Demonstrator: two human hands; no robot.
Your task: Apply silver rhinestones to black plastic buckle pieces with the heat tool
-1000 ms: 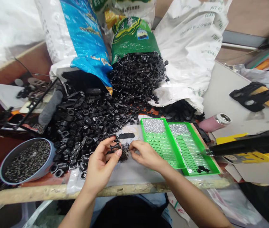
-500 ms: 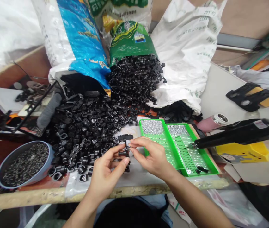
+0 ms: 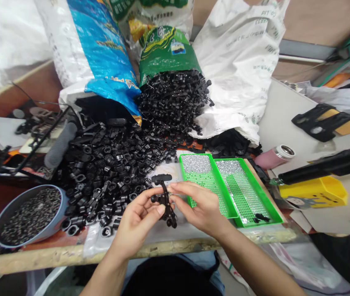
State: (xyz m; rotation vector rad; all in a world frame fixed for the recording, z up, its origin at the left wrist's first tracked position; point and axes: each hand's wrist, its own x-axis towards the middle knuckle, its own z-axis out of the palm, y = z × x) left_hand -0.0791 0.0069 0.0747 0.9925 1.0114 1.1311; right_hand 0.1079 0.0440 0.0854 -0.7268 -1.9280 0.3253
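Note:
My left hand (image 3: 137,218) is closed around a black plastic part (image 3: 166,199) with thin arms and small round knobs, held low over the work surface. The thumb and fingers of my right hand (image 3: 199,205) are pinched together against the part's right side. Whatever is between those fingertips is too small to make out. Just beyond the held part lies a long flat black piece (image 3: 161,178). Left of my hands spreads a large heap of black ring-shaped and lever-shaped plastic parts (image 3: 107,168).
Two green trays (image 3: 237,197) of small silvery pieces stand at right, with black bits in the right one. A black screwdriver-like tool (image 3: 323,166) hangs beside them over a yellow bin (image 3: 319,192). A blue bowl (image 3: 62,205) is at left. Sacks (image 3: 168,61) line the back.
The black part has turned in my left hand, so its arms and knobs now show hanging down. The hanging tool has swung right, away from above the tray.

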